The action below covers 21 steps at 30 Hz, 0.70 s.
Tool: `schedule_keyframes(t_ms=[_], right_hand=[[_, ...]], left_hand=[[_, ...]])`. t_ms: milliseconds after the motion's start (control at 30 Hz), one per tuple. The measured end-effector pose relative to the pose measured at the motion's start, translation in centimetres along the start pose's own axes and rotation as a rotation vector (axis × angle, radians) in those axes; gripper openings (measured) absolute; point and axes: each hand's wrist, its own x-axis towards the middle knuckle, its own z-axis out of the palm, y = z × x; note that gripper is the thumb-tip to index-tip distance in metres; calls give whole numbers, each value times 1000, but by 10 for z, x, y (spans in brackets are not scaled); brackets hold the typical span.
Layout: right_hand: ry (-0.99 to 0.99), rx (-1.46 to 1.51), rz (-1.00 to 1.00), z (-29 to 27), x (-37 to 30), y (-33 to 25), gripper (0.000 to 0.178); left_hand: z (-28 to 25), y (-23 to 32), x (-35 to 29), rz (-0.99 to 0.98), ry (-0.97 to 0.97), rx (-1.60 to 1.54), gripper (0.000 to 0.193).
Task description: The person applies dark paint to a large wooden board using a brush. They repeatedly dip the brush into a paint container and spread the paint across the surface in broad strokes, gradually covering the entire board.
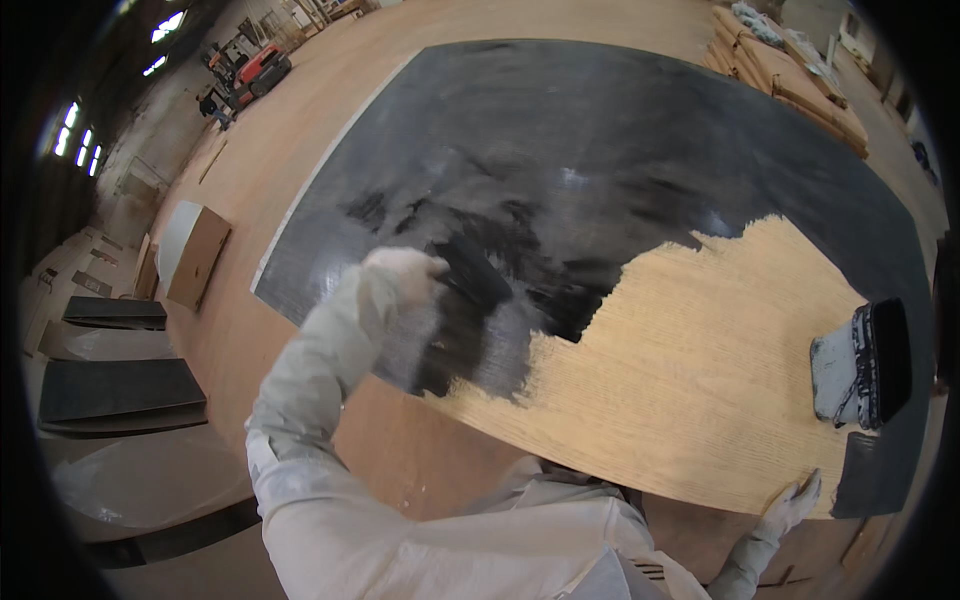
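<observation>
Woodgrain board [690, 380]: lay partly coated black
Left hand [402, 275]: curled around blurred black applicator [474, 278]
Right hand [793, 504]: lay spread at board's edge, near smeared container [834, 378]

Brown floor [330, 95], windows [67, 128], seemingly grey wall [150, 140]

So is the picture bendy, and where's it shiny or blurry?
Head view: the board has bowed edges, and the picture's corners are black; head view: pale glare shines on the dark coating; head view: the left hand looks blurred.
</observation>
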Motion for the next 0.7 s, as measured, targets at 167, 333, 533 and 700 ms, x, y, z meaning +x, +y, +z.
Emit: schedule_keyframes(t_ms=[167,333,533,700], right_hand=[[-40,-117,-98,6,9,12,55],[-32,-108,-53,1,4,27,58],[-75,-115,-54,5,12,30,60],[-96,-164,-79,9,22,16,59]], left_hand=[[-7,-62,51,-201,69,-209,41],[-2,37,-5,171,81,-19,40],[23,-100,50,-215,47,-124,46],[14,-99,98,-214,155,-324,44]])
